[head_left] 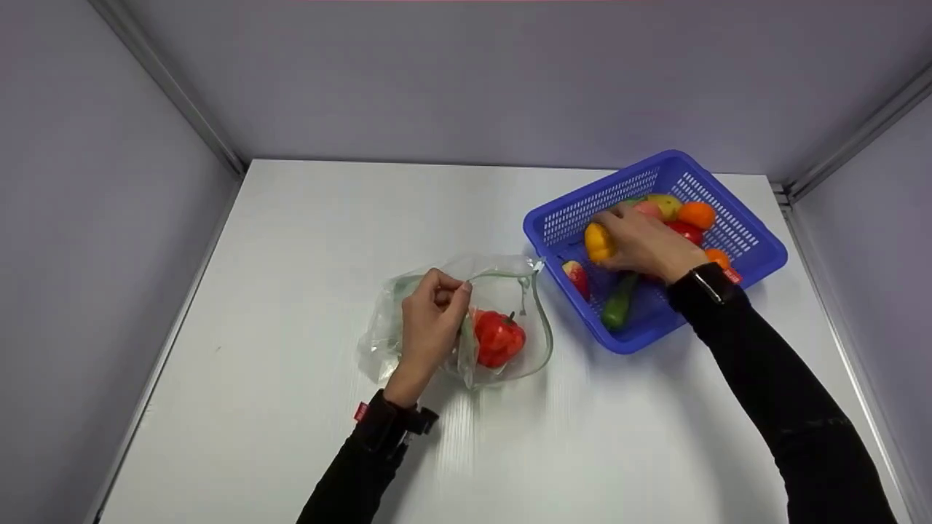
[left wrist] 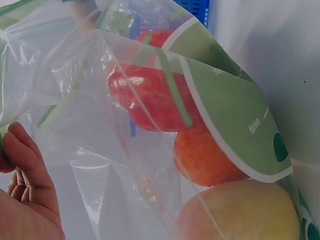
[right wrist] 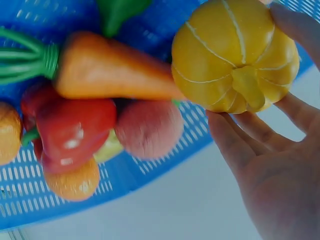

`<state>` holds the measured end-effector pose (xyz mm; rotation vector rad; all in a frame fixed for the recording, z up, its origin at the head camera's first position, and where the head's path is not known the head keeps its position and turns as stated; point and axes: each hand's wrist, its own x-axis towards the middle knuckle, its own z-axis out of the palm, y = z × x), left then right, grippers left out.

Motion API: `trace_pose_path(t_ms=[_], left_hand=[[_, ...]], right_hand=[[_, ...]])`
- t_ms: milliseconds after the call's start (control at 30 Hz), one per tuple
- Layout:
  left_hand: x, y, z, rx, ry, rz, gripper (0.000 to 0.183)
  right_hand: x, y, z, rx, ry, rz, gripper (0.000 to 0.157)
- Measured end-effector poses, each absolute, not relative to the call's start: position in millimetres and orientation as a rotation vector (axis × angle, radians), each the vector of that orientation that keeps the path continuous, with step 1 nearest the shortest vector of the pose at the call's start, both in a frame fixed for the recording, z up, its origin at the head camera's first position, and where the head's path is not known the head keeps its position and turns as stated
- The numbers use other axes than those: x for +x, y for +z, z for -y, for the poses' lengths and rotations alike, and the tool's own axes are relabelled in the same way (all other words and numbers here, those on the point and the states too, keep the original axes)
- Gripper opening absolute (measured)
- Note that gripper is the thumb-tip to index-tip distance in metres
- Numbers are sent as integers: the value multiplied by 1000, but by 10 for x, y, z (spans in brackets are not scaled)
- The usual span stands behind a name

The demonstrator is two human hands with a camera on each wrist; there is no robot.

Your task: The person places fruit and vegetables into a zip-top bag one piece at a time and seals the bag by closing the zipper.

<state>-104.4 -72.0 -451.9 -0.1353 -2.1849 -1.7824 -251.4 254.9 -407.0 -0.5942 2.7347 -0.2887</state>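
Well, from the head, the left hand (head_left: 431,313) pinches a plastic bag (head_left: 466,360) mid-tabletop (head_left: 313,291); the right hand (head_left: 646,241) grips a pumpkin (head_left: 598,242) at the basket (head_left: 764,255), far right corner. Left wrist: bell pepper (left wrist: 155,95) inside the bag. Right wrist: carrot (right wrist: 112,70) beside the pumpkin.

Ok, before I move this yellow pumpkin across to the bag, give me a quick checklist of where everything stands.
1. Right hand gripping the yellow pumpkin: ok, fingers and thumb around it.
2. Left hand holding the bag: ok, pinching its edge.
3. Bag open on the basket's side: ok, the red pepper shows inside.
4. Pumpkin past the rim of the blue basket: not ok, it's within the basket's outline.
5. Pumpkin clear of the carrot: cannot tell, they overlap in the right wrist view.
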Motion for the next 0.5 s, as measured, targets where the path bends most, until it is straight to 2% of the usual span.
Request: trace_pose_path(t_ms=[300, 500], left_hand=[[-1112, -4502, 769, -128, -1792, 2177, 6], [-1140, -4495, 766, -125, -1806, 2174, 7]], right_hand=[[-2306, -3822, -2496, -638, -438, -2858, 76], [-2019, -3750, -2414, -725, -568, -2948, 79]])
